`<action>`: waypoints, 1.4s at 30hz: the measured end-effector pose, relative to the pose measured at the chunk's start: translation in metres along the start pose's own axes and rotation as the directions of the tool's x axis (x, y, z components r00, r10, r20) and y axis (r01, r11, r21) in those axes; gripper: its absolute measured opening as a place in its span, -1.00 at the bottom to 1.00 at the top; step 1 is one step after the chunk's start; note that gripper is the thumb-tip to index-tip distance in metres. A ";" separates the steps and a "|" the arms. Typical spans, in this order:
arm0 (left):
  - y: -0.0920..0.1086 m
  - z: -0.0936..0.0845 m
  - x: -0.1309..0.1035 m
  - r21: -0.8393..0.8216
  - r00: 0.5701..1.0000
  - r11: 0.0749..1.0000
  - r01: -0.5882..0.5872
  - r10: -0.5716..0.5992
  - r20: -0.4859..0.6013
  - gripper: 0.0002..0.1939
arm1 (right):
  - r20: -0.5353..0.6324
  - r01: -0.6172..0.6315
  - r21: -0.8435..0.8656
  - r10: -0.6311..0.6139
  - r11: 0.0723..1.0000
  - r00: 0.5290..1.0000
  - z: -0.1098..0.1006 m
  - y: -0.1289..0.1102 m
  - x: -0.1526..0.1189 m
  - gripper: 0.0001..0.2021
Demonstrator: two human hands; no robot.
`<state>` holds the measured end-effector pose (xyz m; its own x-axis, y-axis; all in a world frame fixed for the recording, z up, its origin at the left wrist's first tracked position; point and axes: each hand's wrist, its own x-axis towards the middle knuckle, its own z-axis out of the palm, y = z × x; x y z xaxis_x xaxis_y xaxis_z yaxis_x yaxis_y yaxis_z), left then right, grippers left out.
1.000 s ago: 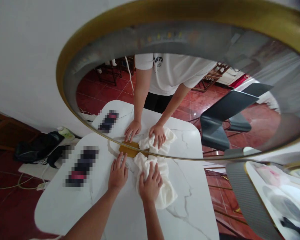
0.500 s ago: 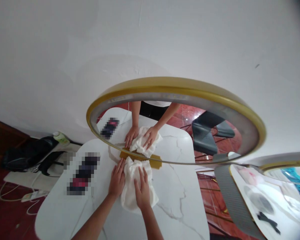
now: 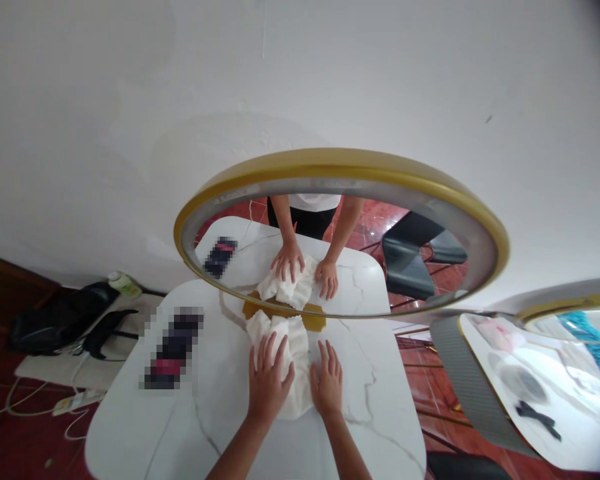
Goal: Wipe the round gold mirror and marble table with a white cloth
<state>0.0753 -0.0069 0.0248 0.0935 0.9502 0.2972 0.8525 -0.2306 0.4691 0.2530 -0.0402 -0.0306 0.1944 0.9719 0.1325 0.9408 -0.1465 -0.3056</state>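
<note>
A crumpled white cloth (image 3: pixel 296 380) lies on the white marble-patterned table (image 3: pixel 380 413), just in front of the round gold-framed mirror. My left hand (image 3: pixel 269 377) rests on the left part of the cloth with its fingers spread. Beside the cloth's right edge, my right hand (image 3: pixel 327 380) lies flat with its fingers apart, its thumb side by the cloth. The mirror (image 3: pixel 330 160) reflects both hands and the cloth. Under the mirror, a gold base plate (image 3: pixel 314 319) touches the table behind the cloth.
A pixelated dark object (image 3: pixel 175 347) lies on the table's left. Further left, a bench (image 3: pixel 45 367) holds a black bag (image 3: pixel 65 317), a green bottle (image 3: pixel 124 285) and cables. At right stands another table (image 3: pixel 570 427) with a black bow-like item (image 3: pixel 537 420).
My left hand has moved from the cloth's left edge onto the cloth. The right hand has gone off the cloth to its right side. The view has shifted slightly.
</note>
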 end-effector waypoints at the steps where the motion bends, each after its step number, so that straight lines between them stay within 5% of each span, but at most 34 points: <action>1: 0.006 0.002 0.001 0.032 1.000 0.999 0.005 -0.005 0.003 -0.41 | -0.002 0.017 -0.021 -0.017 1.000 1.000 0.001 -0.001 0.005 -0.44; 7: 0.004 0.012 0.016 0.100 0.997 0.992 0.071 -0.073 0.019 -0.27 | 0.028 0.088 -0.119 -0.086 0.989 0.996 -0.001 -0.007 0.023 -0.33; 11: -0.026 0.002 0.031 0.107 0.996 0.991 0.085 -0.089 0.031 -0.23 | 0.066 0.126 -0.158 -0.117 0.979 0.991 -0.003 -0.010 0.025 -0.32; 15: -0.065 -0.007 0.047 0.050 0.993 0.997 -0.064 0.058 0.102 -0.22 | 0.104 0.128 -0.192 -0.109 0.973 0.989 -0.002 -0.010 0.026 -0.33; 25: -0.126 0.000 0.084 0.012 0.960 0.977 -0.212 0.205 0.192 -0.39 | 0.155 0.086 -0.235 -0.050 0.968 0.987 0.001 -0.010 0.030 -0.36; 37: -0.100 -0.005 0.064 0.057 0.897 0.927 -0.370 0.340 0.284 -0.54 | 0.173 0.067 -0.214 -0.030 0.975 0.984 0.006 -0.005 0.031 -0.35; 42: -0.111 -0.007 0.075 0.015 0.910 0.936 -0.353 0.339 0.240 -0.58 | 0.170 0.068 -0.192 -0.035 0.979 0.985 0.004 -0.005 0.032 -0.35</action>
<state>-0.0158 0.0885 0.0014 0.4978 0.8364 0.2296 0.7725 -0.5479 0.3211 0.2538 -0.0078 -0.0285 0.1117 0.9936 -0.0188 0.9876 -0.1131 -0.1093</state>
